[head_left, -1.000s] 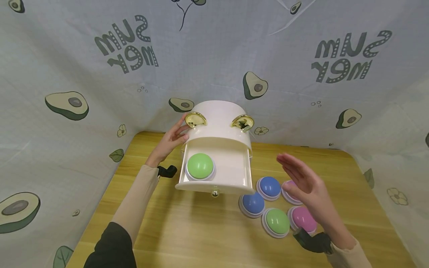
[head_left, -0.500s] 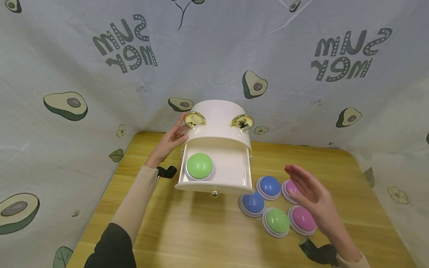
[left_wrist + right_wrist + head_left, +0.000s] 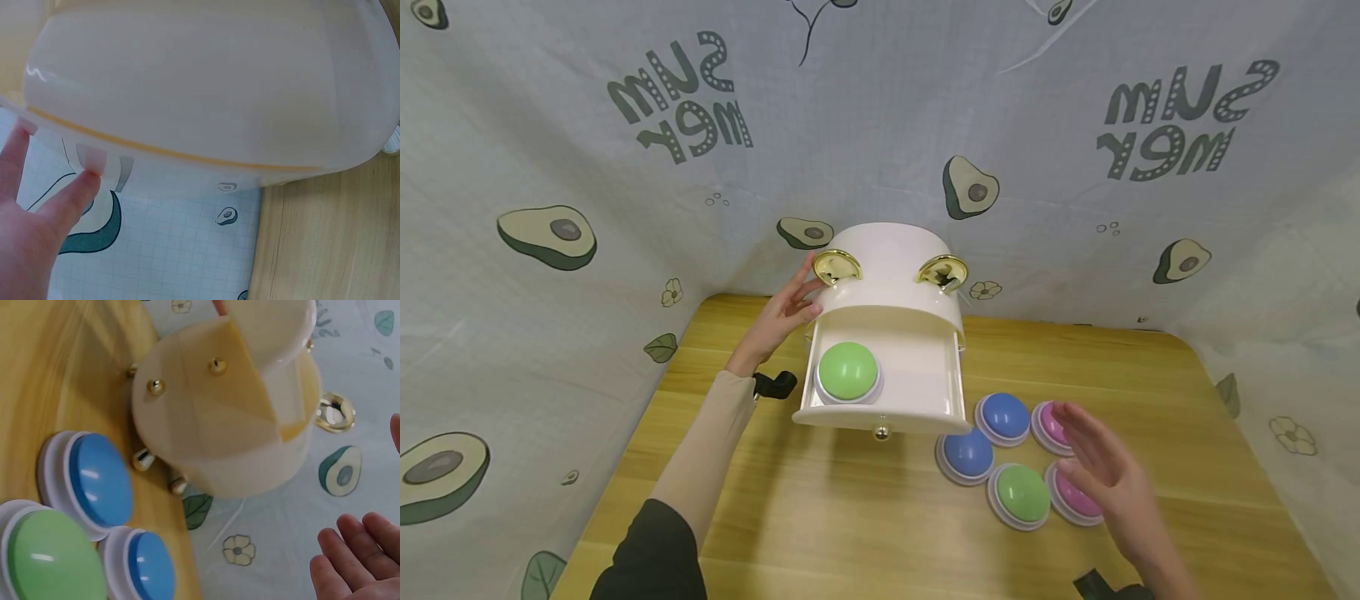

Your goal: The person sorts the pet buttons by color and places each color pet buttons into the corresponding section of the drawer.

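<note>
A white rounded box (image 3: 887, 237) with two gold ear-shaped pieces stands at the table's back. Its top drawer (image 3: 921, 375) is pulled out, with a green dome button (image 3: 847, 371) at the left inside it. My left hand (image 3: 777, 327) touches the box's left side with extended fingers; its fingertips (image 3: 94, 165) meet the white wall in the left wrist view. Over the right of the table hovers my right hand (image 3: 1112, 479), fingers extended and holding nothing. It partly covers a pink button (image 3: 1075, 498) and is close to another pink button (image 3: 1051, 425).
Two blue buttons (image 3: 967, 456) and a second green button (image 3: 1022, 493) lie on the wooden table (image 3: 820, 525), beside the pink ones. A gold knob (image 3: 882, 432) sticks out from the drawer front. Avocado-print cloth (image 3: 880, 125) hangs behind and at both sides.
My right hand has moved down and toward the near right, closer to the pink buttons. The left hand stays against the box, and the drawer and buttons have not moved.
</note>
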`<state>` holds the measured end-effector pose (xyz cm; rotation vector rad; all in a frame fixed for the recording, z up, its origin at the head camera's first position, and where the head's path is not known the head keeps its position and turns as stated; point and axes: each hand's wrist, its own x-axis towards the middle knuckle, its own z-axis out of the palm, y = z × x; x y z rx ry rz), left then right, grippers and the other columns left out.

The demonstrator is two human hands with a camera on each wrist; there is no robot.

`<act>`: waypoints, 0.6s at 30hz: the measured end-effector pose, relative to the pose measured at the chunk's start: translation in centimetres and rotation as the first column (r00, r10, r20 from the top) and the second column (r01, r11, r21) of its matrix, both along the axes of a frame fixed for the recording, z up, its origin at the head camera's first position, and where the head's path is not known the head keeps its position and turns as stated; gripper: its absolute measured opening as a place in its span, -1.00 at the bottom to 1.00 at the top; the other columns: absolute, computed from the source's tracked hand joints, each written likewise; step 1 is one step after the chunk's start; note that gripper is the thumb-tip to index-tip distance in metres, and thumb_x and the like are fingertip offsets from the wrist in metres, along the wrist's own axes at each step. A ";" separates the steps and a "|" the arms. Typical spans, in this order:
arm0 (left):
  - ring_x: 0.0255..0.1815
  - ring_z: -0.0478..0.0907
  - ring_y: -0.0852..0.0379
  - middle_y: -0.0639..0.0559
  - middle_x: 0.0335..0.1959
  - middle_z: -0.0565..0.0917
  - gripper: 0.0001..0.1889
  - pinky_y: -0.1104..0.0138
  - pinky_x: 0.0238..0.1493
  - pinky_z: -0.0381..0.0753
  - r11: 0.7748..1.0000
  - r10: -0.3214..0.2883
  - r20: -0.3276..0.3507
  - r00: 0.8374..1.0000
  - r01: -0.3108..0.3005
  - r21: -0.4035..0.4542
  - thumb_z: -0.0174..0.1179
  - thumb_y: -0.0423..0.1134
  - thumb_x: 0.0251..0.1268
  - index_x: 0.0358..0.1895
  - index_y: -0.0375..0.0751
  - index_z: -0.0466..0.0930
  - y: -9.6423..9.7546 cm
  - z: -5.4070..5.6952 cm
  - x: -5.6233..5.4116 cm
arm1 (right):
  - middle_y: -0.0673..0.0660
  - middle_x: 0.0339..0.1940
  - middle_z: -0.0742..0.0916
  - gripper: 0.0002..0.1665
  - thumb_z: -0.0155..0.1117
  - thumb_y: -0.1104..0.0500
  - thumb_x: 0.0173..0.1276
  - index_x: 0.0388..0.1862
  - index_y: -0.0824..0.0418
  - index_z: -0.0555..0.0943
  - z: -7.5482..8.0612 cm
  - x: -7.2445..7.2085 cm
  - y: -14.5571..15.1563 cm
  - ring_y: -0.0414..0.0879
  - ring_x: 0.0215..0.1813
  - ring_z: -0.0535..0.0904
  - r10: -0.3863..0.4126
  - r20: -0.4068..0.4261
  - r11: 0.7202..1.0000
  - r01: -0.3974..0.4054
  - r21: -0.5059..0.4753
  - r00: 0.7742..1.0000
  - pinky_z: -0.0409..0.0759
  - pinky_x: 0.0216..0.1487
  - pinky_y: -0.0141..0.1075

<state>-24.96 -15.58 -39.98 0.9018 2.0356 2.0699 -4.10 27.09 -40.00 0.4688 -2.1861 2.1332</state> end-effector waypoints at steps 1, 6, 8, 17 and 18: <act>0.42 0.14 -0.12 -0.23 0.47 0.10 -0.20 0.11 0.23 0.38 1.000 0.001 0.002 1.000 -0.001 -0.001 -0.05 -0.53 0.42 0.55 -0.01 -0.28 0.0 0.0 0.0 | 0.08 0.43 0.36 -0.23 -0.04 0.66 0.26 0.46 0.46 0.08 -0.5 0.2 0.0 -0.27 0.39 0.26 -0.009 0.006 1.000 0.009 0.000 1.000 0.19 0.27 -0.52; 0.42 0.14 -0.10 -0.22 0.48 0.09 -0.20 0.18 0.22 0.39 1.000 -0.002 0.000 1.000 0.002 0.002 -0.07 -0.55 0.42 0.55 0.00 -0.27 0.0 0.0 0.0 | 0.04 0.43 0.38 -0.20 -0.01 0.66 0.24 0.46 0.46 0.07 -3.0 1.3 0.2 -0.30 0.37 0.28 -0.063 0.029 0.998 0.063 -0.023 0.998 0.23 0.24 -0.52; 0.42 0.14 -0.09 -0.20 0.48 0.08 -0.20 0.20 0.22 0.40 1.000 -0.002 -0.002 1.000 0.002 0.004 -0.07 -0.55 0.41 0.55 0.00 -0.26 0.0 0.0 0.0 | 0.02 0.42 0.38 -0.19 0.00 0.67 0.23 0.46 0.45 0.07 -4.0 1.8 0.2 -0.30 0.37 0.29 -0.076 0.034 0.996 0.078 -0.038 0.996 0.25 0.23 -0.52; 0.44 0.11 -0.06 -0.13 0.52 -0.01 -0.18 0.20 0.22 0.39 1.000 -0.004 -0.001 1.000 0.004 0.008 -0.10 -0.62 0.38 0.54 -0.05 -0.30 0.1 0.0 -0.1 | -0.17 0.36 0.41 -0.14 0.09 0.66 0.17 0.46 0.43 0.08 -8.5 3.4 -0.2 -0.43 0.32 0.27 -0.173 0.085 0.985 0.173 0.012 0.981 0.25 0.19 -0.59; 0.44 0.11 -0.07 -0.13 0.52 -0.01 -0.18 0.19 0.22 0.39 1.000 -0.003 0.001 1.000 0.003 0.006 -0.10 -0.62 0.38 0.54 -0.04 -0.30 0.1 0.1 -0.1 | -0.19 0.36 0.41 -0.13 0.10 0.67 0.16 0.46 0.43 0.08 -8.9 3.5 -0.3 -0.43 0.32 0.27 -0.183 0.084 0.983 0.182 0.018 0.980 0.24 0.19 -0.60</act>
